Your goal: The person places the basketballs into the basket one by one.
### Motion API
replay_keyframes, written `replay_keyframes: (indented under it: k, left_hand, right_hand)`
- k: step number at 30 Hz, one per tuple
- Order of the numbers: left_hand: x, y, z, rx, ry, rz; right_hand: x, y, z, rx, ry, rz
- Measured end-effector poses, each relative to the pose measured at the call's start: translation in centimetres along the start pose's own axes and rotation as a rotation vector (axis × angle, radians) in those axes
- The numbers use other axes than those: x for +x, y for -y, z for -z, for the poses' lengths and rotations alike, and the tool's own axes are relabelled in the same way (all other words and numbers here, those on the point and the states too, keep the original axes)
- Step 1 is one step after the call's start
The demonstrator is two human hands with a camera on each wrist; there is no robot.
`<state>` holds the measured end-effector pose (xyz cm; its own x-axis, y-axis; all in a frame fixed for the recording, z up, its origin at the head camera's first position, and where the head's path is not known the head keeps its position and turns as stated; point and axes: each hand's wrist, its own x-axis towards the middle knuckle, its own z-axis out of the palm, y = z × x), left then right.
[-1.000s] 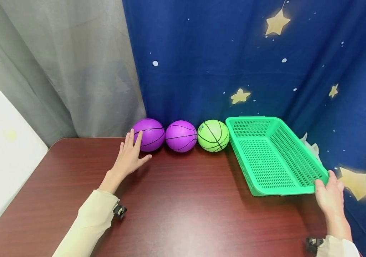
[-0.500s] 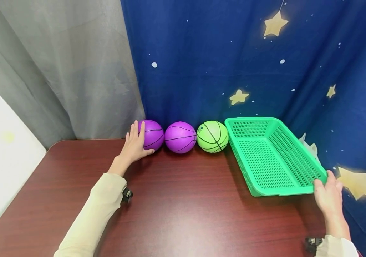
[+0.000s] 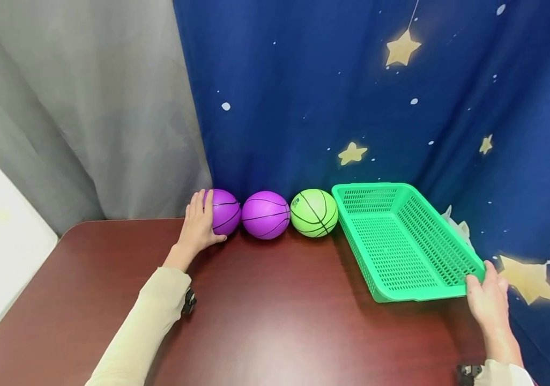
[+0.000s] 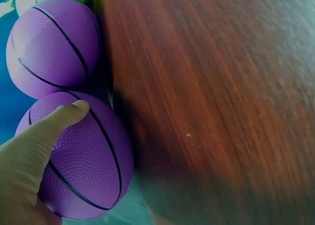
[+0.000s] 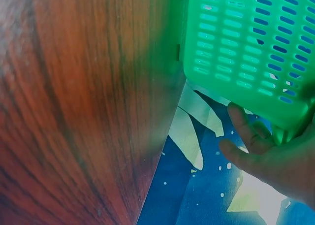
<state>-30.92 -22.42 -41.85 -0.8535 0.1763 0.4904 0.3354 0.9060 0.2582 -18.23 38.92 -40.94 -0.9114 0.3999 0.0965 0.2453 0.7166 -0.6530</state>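
Note:
My left hand holds the leftmost purple basketball, fingers along its left side and thumb low at its front. In the left wrist view the thumb lies bent over the ball's pebbled surface. A second purple basketball and a lime-green basketball sit beside it in a row at the table's back edge. At the right, my right hand grips the near right corner of a green plastic basket. Under that corner, in the right wrist view, some of its fingers show below the mesh wall.
The dark red-brown wooden table spreads in front of the balls and basket. A blue curtain with stars and a grey curtain hang behind it. The basket's right corner reaches past the table's right edge.
My left hand has moved in to the right, onto the leftmost purple basketball, and closed its fingers around it. The right hand keeps its hold on the basket corner. The head view has tilted slightly.

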Motion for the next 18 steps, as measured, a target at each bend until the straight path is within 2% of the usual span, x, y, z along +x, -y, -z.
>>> replay_keyframes:
  k: [3,8,13,18]
  left_hand:
    - [-0.2,0.0,-0.6,0.020,-0.042,-0.004]
    - [-0.9,0.2,-0.6,0.084,-0.070,-0.002]
    - [-0.3,-0.4,-0.5,0.115,-0.106,-0.011]
    - [0.3,-0.8,-0.9,0.102,-0.127,-0.011]
  right_hand:
    - [-0.2,-0.3,0.0,-0.006,-0.004,0.000]
    - [-0.5,-0.2,-0.7,0.001,0.000,0.027]
    - [-0.2,-0.1,-0.5,0.017,-0.002,0.032]
    - [-0.3,-0.4,-0.3,0.019,-0.023,0.037]
